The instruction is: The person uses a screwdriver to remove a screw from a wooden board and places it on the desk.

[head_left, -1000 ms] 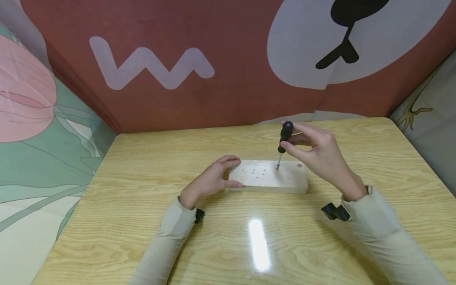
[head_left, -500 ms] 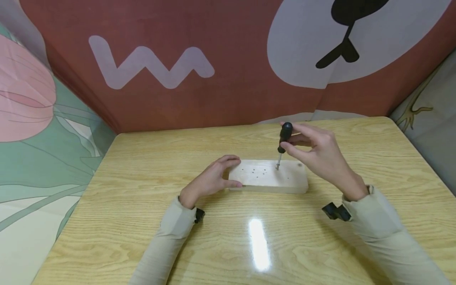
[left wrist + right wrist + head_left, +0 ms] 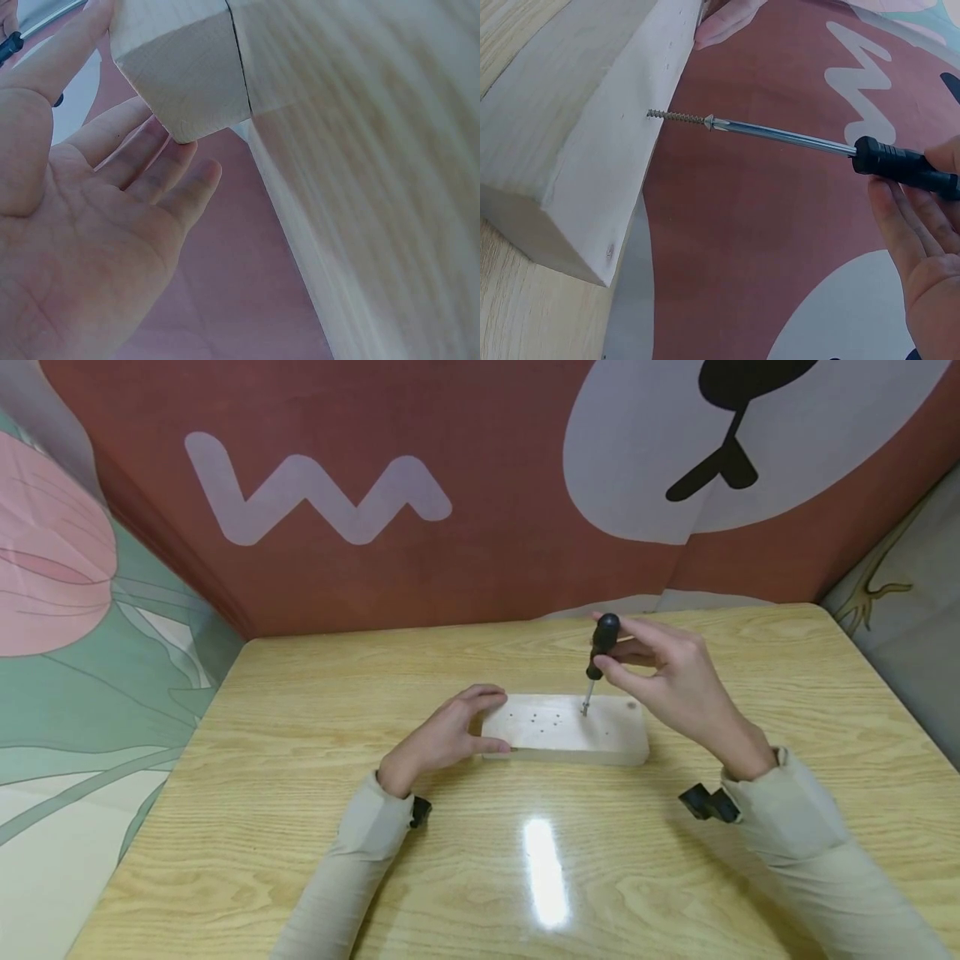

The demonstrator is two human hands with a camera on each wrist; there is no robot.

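Note:
A pale wooden block (image 3: 525, 737) lies flat on the table, with several small holes in its top. My left hand (image 3: 450, 735) grips its left end, thumb on the near side and fingers on the far side; the left wrist view shows the block's end (image 3: 187, 82) between them. My right hand (image 3: 667, 681) holds a black-handled screwdriver (image 3: 603, 643) by its handle, thumb against fingers. In the right wrist view the screwdriver shaft (image 3: 780, 135) meets the head of a screw (image 3: 679, 116). The screw's tip is in the block's face, most of its thread exposed.
The wood-grain table (image 3: 337, 693) reaches back to a red printed cloth (image 3: 420, 585). Another printed cloth (image 3: 60, 693) hangs at the left. Dark wrist cameras (image 3: 708, 805) sit at both sleeve cuffs. A bright reflection lies on the tabletop in front of the block.
The screwdriver handle and right fingers shift very slightly; the screw stays at the same spot on the block. The left hand keeps its hold, and the whole view drifts slightly.

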